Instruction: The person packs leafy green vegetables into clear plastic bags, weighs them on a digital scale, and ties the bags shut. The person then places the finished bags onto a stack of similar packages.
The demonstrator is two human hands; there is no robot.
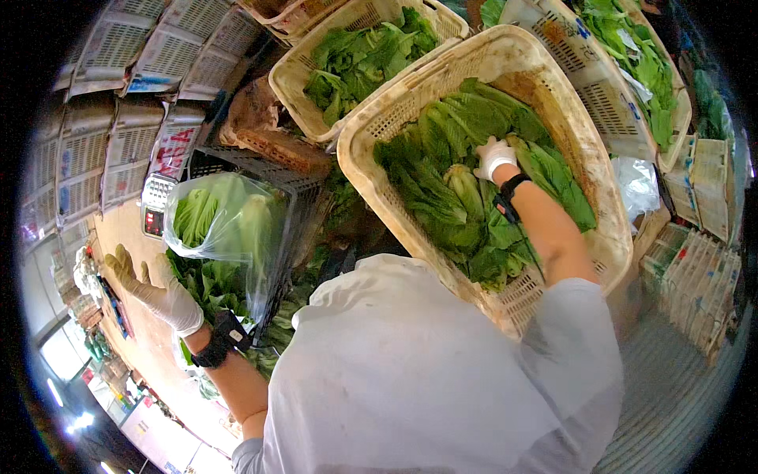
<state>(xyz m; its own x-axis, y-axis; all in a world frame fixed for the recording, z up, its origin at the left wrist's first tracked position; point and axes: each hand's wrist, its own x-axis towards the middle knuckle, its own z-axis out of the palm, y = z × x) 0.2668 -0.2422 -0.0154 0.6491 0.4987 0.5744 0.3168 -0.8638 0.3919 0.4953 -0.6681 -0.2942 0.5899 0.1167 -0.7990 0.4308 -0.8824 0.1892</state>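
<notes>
My right hand (496, 159), in a white glove, reaches into a large cream plastic basket (613, 237) and touches the leafy green heads (474, 118) piled there. Its fingertips are partly hidden among the leaves, so its hold is unclear. My left hand (155, 290), in a stained whitish glove, is raised at the left with its fingers spread and nothing in it. Close to it, a clear plastic bag (222, 207) with leafy greens rests on a black plastic crate (299, 201). More greens (216, 281) lie below the bag. A scale with a lit red display (154, 220) stands beside the bag.
A second cream basket (284, 89) of greens adjoins the large one at the upper left. Another basket of greens (678, 130) stands at the upper right, near a crumpled clear bag (636, 183). Stacked plastic crates (118, 142) line the left, and further crates (696, 278) stand at the right.
</notes>
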